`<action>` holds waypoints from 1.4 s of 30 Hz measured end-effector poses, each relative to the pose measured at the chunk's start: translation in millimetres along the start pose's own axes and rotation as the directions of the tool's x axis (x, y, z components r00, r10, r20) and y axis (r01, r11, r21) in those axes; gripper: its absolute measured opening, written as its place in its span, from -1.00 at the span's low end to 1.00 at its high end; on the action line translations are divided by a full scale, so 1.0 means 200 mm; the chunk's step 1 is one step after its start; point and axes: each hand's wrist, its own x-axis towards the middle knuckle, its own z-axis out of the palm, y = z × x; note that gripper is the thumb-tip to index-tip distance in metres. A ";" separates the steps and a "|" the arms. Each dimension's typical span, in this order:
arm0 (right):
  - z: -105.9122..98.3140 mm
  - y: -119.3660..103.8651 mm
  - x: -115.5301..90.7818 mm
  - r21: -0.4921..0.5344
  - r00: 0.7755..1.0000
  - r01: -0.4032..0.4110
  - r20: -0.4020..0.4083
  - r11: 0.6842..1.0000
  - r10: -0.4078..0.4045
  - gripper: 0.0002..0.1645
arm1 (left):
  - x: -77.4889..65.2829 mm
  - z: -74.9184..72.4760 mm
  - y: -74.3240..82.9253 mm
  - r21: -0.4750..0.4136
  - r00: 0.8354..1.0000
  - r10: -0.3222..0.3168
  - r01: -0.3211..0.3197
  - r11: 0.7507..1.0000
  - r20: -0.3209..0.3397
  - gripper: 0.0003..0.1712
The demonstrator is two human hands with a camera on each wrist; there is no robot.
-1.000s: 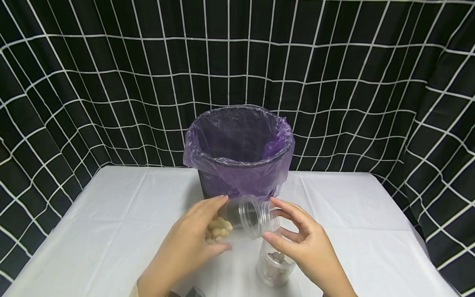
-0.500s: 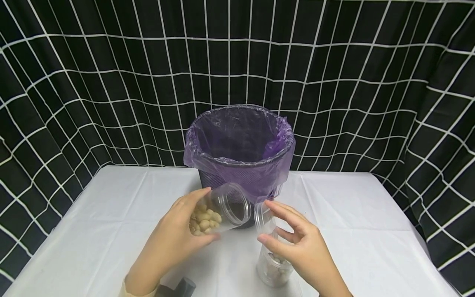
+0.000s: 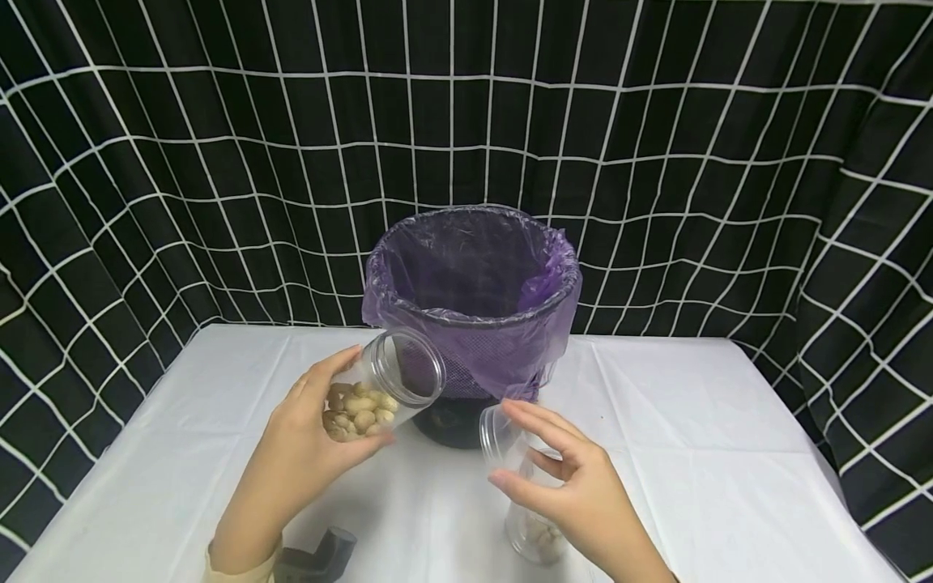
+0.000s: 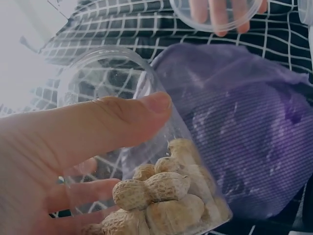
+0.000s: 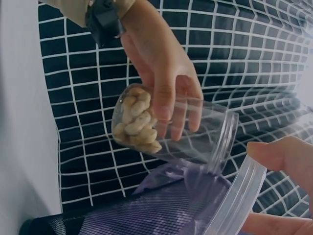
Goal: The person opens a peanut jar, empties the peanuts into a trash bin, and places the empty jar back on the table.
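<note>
My left hand [image 3: 295, 445] grips a clear plastic jar [image 3: 377, 364], tilted with its uncovered mouth facing up and right. Unshelled peanuts [image 4: 159, 188] lie heaped at the jar's bottom end. Thumb and fingers wrap its sides, as the left wrist view shows. My right hand [image 3: 572, 478] pinches a clear round lid [image 5: 239, 196] by its rim between thumb and fingers. The lid is held on edge, apart from the jar. Below the right hand, a second clear jar [image 3: 519, 530] stands on the table with pale brown pieces inside, partly hidden by that hand.
A dark mesh bin [image 3: 446, 425] lined with a purple plastic bag [image 3: 503, 348] stands just beyond both hands. The white-covered table [image 3: 678, 486] reaches back to a black curtain with a white grid [image 3: 656, 162]. A dark device [image 5: 103, 22] is strapped to the left wrist.
My left hand has drawn the peanut jar left and up, away from the lid, opening a gap between them. The right hand with the lid has shifted slightly left.
</note>
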 end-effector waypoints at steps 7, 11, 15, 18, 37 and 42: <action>0.03 0.02 0.00 0.011 1.000 0.016 0.018 1.000 -0.016 -0.33 | 0.01 -0.05 -0.05 -0.016 0.997 -0.072 0.071 0.997 -0.037 0.05; 0.05 0.02 0.00 0.021 0.999 0.022 0.033 1.000 -0.023 -0.33 | 0.01 -0.06 -0.08 -0.033 0.992 -0.122 0.121 0.992 -0.045 0.04; 0.07 0.03 0.00 0.031 0.998 0.040 0.046 0.999 -0.041 -0.32 | 0.02 -0.08 -0.09 -0.066 0.980 -0.194 0.191 0.979 -0.043 0.03; 0.09 0.04 -0.01 0.033 0.998 0.041 0.054 0.999 -0.043 -0.30 | 0.02 -0.09 -0.10 -0.097 0.961 -0.275 0.271 0.958 -0.036 0.03; 0.27 0.09 -0.03 -0.164 0.962 0.205 0.214 0.965 -0.168 -0.29 | 0.05 -0.09 -0.15 -0.219 0.863 -0.497 0.470 0.855 -0.087 -0.01; 0.30 0.12 -0.03 -0.209 0.956 0.253 0.201 0.945 -0.211 -0.29 | 0.05 -0.09 -0.15 -0.247 0.846 -0.523 0.488 0.837 -0.101 -0.02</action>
